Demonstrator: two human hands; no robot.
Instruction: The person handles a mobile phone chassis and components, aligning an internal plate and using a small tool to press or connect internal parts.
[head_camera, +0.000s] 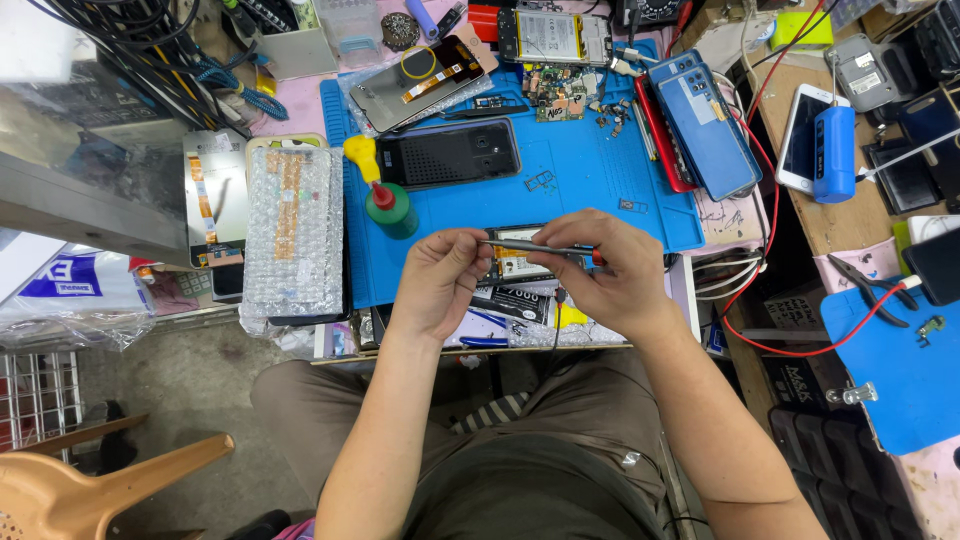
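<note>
My left hand (440, 282) and my right hand (612, 272) are raised together over the near edge of the blue work mat (590, 190). Both pinch a thin metal screwdriver (535, 244) held level between them; its red end shows by my right fingers. Under the hands lies an opened phone (512, 265) with its battery showing, partly hidden. A black phone back (448, 153) lies face down further up the mat.
A green bottle with a red cap (388, 207) stands left of the hands. A bubble-wrapped phone (293, 232) lies at the left. Stacked blue phones (702, 122), a circuit board (553, 97), loose screws, pliers (872, 282) and red wires crowd the right. A chair (90, 480) stands lower left.
</note>
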